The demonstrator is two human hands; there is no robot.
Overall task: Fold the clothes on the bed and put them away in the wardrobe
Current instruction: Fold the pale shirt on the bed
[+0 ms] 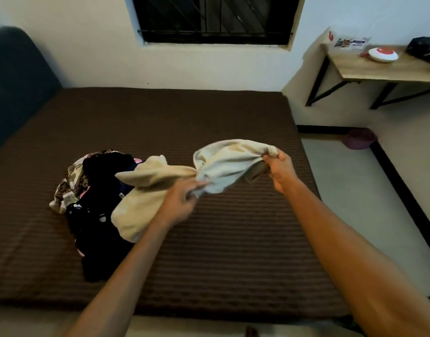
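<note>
I see both hands gripping one cream garment point(223, 164) above the brown bed point(233, 239) — left hand point(182, 200) bunching its middle, right hand point(280, 170) pinching an end. Its other end trails onto the clothes pile point(97, 215) — dark and patterned pieces.

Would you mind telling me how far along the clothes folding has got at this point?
Nothing looks finished: no folded stack shows on the bed, and no wardrobe is in view. In hand: the left hand and right hand both grip a cream garment, bunched and lifted. Left: folding it, then the dark and patterned pile beside it, then putting everything away.
</note>
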